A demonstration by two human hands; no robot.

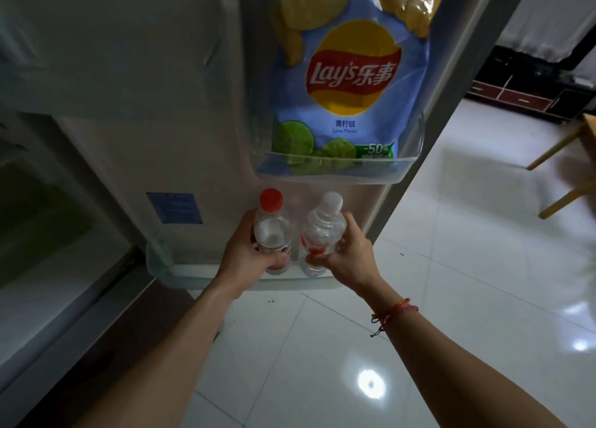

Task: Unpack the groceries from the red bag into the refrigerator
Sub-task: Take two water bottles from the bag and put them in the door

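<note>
Red-capped bottle point(273, 232) gripped by left hand point(246, 255); pale-capped bottle point(323, 230), right hand point(352, 257); two, perhaps shelved.

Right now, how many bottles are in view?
2. The red-capped bottle is gripped by the left hand, the white-capped bottle beside it by the right hand, both at the lower door shelf. More may be hidden out of view.
</note>
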